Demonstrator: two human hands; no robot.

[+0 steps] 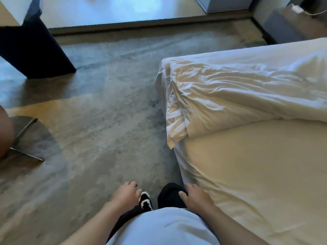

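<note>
Both hands [124,195] [195,198] low, fingers relaxed

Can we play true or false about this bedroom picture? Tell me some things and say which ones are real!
1. The left grip and the right grip both hold nothing. True.
2. The duvet lies flat over the whole bed. False: it is bunched up at the far end, and the near part of the mattress is uncovered.
3. The floor is covered with carpet. True.
4. The sneaker is red. False: it is black and white.
5. The right grip pinches the duvet. False: it hangs by the mattress edge, well apart from the duvet.
</note>
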